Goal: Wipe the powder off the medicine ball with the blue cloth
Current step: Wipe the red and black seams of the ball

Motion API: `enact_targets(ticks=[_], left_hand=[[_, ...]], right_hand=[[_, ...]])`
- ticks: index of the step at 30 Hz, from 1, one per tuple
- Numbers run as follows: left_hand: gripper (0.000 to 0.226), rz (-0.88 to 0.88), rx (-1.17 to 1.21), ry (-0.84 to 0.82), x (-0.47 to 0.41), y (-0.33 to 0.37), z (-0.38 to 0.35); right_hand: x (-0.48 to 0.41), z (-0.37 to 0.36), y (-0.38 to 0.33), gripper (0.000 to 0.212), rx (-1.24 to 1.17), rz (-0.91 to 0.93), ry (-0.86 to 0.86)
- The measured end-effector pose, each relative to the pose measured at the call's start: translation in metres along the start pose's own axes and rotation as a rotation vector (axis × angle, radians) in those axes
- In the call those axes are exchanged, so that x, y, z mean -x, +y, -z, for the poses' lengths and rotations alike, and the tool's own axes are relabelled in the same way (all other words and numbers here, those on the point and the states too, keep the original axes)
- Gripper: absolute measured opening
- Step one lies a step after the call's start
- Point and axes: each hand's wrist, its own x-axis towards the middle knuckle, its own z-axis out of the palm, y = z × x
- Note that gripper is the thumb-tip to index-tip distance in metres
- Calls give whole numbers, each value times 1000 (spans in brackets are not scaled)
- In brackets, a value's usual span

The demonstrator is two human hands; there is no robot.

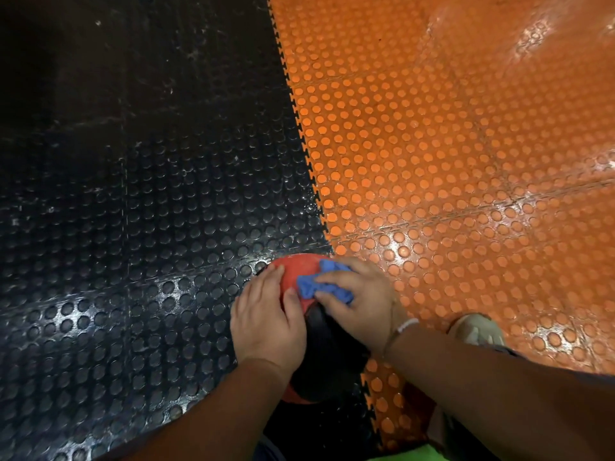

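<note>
Over the black floor mat [133, 194], the left grip [266, 324] lies flat, fingers straight, on the medicine ball [296, 271] at its left flank. The blue cloth [311, 286] sits bunched on the ball's red top, directly beneath the right grip [359, 304], which pinches it between thumb and forefinger.

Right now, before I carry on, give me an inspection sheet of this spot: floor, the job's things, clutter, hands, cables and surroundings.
Surface: black studded mat on the left joins orange studded mat on the right; glossy, some pale scuffs.
Job's things: red and black ball sits on the seam; blue cloth bunched on its top.
Clutter: nothing seen.
Hands: left hand rests flat on the ball's left side; right hand grips the cloth against the ball.
Cables: nothing seen.
Surroundings: a shoe on the orange mat, a bracelet on the right wrist.
</note>
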Motion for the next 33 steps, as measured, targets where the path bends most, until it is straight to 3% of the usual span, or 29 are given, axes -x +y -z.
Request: enact_targets(ticks=[3,4,5,9,11,12,16,18,22,24,26,29,31,33], left_hand=[[67,-41,-30,-32,8,-1,1],[65,-52,-35,-39,9,-1,0],[63,-66,-41,-35,10,1,-2],[56,-102,-59,5,10,2,-3],[53,-131,-44,9,12,-1,-4],[52,-160,-30,10,13,-3,-5],[48,-291,-14,16,18,-7,-6],[48,-310,-17,36,21,-10,-8],[47,-308,-3,82,27,-19,-10],[47,-309,0,77,27,-19,-10],[46,-321,-4,64,27,-16,-10],[46,-354,-9,43,29,-11,-12],[46,-370,3,44,27,-14,-12],[47,-379,19,47,25,-21,-10]], right_hand=[[-28,12,8,15,-301,-661,-76],[-38,16,11,15,-264,-801,-136],[-44,16,13,15,-181,-817,-176],[-31,16,-15,16,-1,-367,-218],[-23,19,-15,17,33,-241,-258],[-25,21,-5,17,9,-280,-256],[-33,21,32,17,-90,-729,-244],[-27,16,24,17,-27,-656,-249],[-5,20,-7,20,60,-200,-143],[1,19,0,22,51,-104,-104],[0,16,18,19,64,-195,-100],[-10,14,36,20,95,-613,-209],[-10,12,35,21,94,-599,-217],[-2,12,18,20,75,-407,-141]])
